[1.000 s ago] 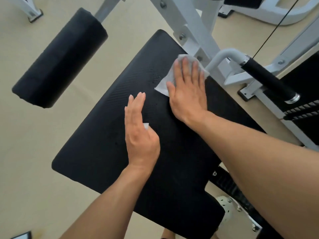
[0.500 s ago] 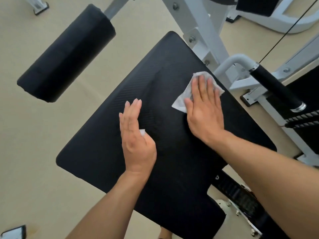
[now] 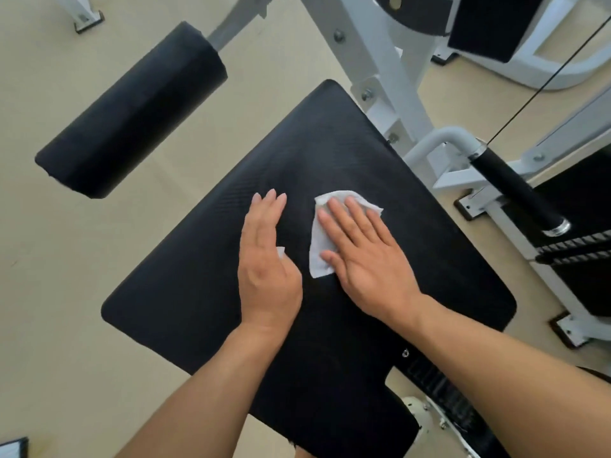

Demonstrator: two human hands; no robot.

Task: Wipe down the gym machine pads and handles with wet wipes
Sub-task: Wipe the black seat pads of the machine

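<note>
A large black seat pad fills the middle of the view. My right hand lies flat on a white wet wipe, pressing it onto the pad near its centre. Just to its left, my left hand rests on the pad with straight fingers, and a small white corner of a second wipe peeks out from under it by the thumb. A black foam roller pad hangs at the upper left. A black handle grip on a white bent tube sits at the right.
The white machine frame rises behind the pad. A thin cable and a dark weight stack stand at the right. Beige floor lies to the left, with a small dark-edged object at the bottom left corner.
My right hand has slid the wipe from the pad's far right edge near the frame towards the centre, close to my left hand. The left hand has stayed in place.
</note>
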